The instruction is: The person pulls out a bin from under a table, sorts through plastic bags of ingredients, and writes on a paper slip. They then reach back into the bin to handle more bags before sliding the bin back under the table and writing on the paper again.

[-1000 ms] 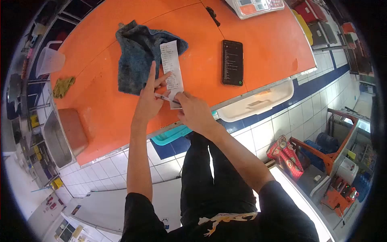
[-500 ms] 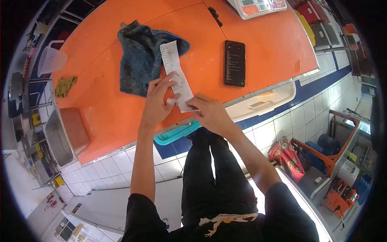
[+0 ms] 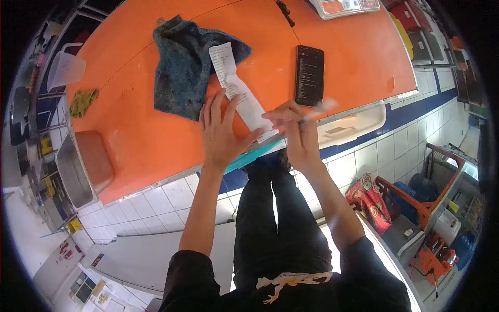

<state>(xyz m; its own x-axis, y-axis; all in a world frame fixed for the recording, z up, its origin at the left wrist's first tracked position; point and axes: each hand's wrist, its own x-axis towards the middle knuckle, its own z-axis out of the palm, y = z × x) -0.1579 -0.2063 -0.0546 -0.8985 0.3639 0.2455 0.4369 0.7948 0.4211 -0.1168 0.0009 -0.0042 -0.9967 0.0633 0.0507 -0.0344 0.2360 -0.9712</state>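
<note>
A long white paper strip with handwriting [image 3: 244, 99] lies on the orange table, its top end over a dark blue cloth [image 3: 182, 70]. My left hand [image 3: 223, 130] is spread flat along the strip's left side, thumb at its lower end. At the strip's right side, my right hand [image 3: 296, 130] has its fingers closed around a thin, blurred pen-like object [image 3: 319, 109]. A black phone [image 3: 310, 75] with lines of text on its screen lies just beyond my right hand.
The orange table [image 3: 135, 151] has a scale [image 3: 345, 6] at its far edge and a yellow-green rag [image 3: 83, 102] at the left. A metal basin [image 3: 74, 169] adjoins the left edge. Under the near edge are a cream tray [image 3: 353, 127] and a teal tray [image 3: 249, 157].
My left hand has opened flat beside the strip. My right hand has moved right, off the paper's lower end, and the thin object now shows in it. The view has shifted slightly.
</note>
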